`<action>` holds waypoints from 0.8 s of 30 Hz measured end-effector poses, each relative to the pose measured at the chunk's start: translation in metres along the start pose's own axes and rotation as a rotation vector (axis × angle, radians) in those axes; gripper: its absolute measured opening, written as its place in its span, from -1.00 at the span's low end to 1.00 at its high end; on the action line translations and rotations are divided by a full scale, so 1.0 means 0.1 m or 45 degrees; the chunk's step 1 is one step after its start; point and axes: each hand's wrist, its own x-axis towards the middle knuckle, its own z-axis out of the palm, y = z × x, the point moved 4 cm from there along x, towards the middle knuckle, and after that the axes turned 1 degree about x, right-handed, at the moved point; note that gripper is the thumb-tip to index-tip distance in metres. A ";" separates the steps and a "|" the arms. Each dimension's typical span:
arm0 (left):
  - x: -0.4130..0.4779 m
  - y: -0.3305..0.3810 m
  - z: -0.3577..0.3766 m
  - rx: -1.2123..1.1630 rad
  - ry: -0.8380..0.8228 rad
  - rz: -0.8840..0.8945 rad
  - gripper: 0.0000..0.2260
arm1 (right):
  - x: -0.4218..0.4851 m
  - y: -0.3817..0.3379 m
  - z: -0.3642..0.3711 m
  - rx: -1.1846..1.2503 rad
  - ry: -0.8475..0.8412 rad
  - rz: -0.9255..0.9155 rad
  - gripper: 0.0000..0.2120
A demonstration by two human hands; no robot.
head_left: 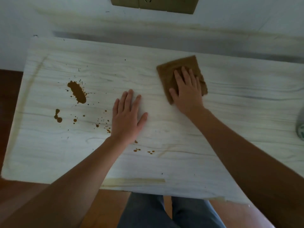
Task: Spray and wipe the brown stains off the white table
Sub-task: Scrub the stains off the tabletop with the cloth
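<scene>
The white wood-grain table (230, 129) carries brown stains on its left half: a long blot (77, 92), a smaller double blob (57, 116) and several small spatters (136, 150) toward the front. My left hand (127, 117) lies flat on the table, fingers apart, holding nothing, just right of the spatters. My right hand (186, 90) presses flat on a folded brown cloth (179, 66) at centre right, palm down with fingers spread over it. Part of the cloth is hidden under the hand.
A grey bottle with a green-and-white label (300, 127) peeks in at the table's right edge, cut off by the frame. A wall socket plate (154, 4) sits on the white wall behind. Brown floor (9, 99) lies left of the table, and my legs (164, 211) are below its front edge.
</scene>
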 end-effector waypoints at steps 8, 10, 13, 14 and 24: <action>0.02 0.05 -0.09 -0.019 -0.078 -0.014 -0.40 | 0.16 -0.13 0.00 0.020 0.099 0.045 -0.39; 0.03 0.09 -0.14 -0.032 -0.119 -0.052 -0.40 | 0.00 -0.11 0.04 0.023 0.106 0.073 -0.39; 0.02 0.23 -0.23 -0.019 -0.096 -0.052 -0.43 | -0.41 -0.05 0.13 0.049 0.094 0.091 -0.38; 0.01 0.32 -0.26 -0.015 -0.075 -0.024 -0.44 | -0.61 0.00 0.15 0.055 0.095 0.097 -0.38; -0.26 1.17 -0.06 -0.007 -0.260 0.117 -0.40 | -2.58 1.04 0.34 0.114 0.026 0.351 -0.33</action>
